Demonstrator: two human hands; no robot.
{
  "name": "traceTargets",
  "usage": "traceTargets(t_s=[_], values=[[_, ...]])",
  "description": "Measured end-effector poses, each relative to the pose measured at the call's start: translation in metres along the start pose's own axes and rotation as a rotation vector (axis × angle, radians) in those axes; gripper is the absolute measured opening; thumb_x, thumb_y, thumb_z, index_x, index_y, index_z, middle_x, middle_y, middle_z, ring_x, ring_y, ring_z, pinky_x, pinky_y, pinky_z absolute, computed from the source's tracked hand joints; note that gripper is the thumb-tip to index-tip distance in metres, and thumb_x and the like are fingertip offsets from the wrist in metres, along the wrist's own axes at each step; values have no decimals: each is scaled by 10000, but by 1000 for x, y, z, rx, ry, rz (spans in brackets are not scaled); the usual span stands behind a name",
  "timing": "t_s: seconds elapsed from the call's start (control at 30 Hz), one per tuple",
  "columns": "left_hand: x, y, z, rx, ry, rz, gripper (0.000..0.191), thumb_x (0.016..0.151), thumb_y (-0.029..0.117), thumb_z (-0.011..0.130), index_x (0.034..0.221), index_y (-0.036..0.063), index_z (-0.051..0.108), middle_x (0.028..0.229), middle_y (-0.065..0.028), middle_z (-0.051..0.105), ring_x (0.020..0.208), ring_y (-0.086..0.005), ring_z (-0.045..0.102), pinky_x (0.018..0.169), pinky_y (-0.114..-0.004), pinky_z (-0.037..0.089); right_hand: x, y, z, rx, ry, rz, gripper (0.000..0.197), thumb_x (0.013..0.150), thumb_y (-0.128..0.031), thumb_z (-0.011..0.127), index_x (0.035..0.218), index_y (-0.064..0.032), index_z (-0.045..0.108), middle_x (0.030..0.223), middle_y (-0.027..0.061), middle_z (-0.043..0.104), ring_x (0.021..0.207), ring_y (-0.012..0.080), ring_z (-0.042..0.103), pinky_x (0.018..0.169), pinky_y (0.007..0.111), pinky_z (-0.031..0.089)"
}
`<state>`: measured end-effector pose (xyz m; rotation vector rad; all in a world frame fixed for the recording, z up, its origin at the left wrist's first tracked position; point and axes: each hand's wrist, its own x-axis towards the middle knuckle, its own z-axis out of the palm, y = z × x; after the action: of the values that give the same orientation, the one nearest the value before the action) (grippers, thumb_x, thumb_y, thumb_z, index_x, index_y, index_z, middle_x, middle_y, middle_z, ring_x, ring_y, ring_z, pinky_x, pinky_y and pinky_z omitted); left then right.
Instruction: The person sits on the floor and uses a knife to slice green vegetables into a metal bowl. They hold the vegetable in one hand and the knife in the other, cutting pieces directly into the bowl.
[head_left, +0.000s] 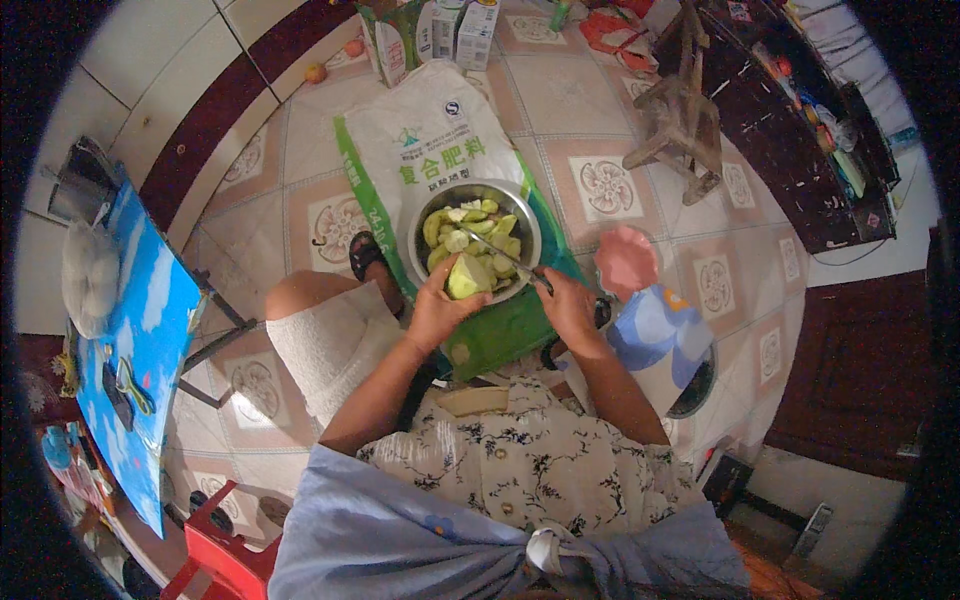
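Observation:
My left hand (437, 311) grips a large piece of pale green fruit or vegetable (468, 278) over the near rim of a metal bowl (533, 232). In my right hand (568, 306) is the dark handle of a knife (501, 255). Its blade slants up and left over the bowl, above the held piece; I cannot tell whether it touches anything. Cut green pieces (442, 225) are heaped in the bowl, some with paler faces showing. Beneath the bowl, a white and green printed woven sack (420, 139) is spread over the floor.
Right of the sack sits a pink scalloped basin (627, 261), with a wooden stool (675, 139) farther off. A blue-topped table (142, 285) holds scissors (135, 386) at left. Behind it is a red plastic stool (217, 555). Cartons (457, 34) stand beyond the sack, near an apple (315, 73).

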<state>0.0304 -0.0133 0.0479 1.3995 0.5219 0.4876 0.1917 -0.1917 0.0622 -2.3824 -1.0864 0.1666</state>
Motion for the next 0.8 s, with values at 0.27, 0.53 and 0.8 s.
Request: traceTargets(t_s=[0.27,0.53,0.8], values=[[2,-14,-11,18,-136,-75,788,773,52,819,1430,-17,389,1256,-97,602,1152,-193,581,1004,-338,477,-1,-36,-15,171,130,-300,384,744,-77,739,1121,-114,674,986,111,724,845,296,708,725,404,559],[-4,-3,-6,-544,-256,-130,749,891,245,686,1488,34,285,1356,-121,529,1199,-216,557,1042,-355,457,-10,-54,-21,17,93,-535,584,647,-100,784,1207,-153,629,914,73,674,842,273,691,734,398,563],[7,-105,-25,-203,-187,-29,702,839,200,726,1411,0,373,1207,-103,596,1038,-202,590,905,-344,488,-11,-55,-22,1,54,-481,620,637,-80,772,1231,-158,611,948,68,683,873,271,693,760,399,564]])
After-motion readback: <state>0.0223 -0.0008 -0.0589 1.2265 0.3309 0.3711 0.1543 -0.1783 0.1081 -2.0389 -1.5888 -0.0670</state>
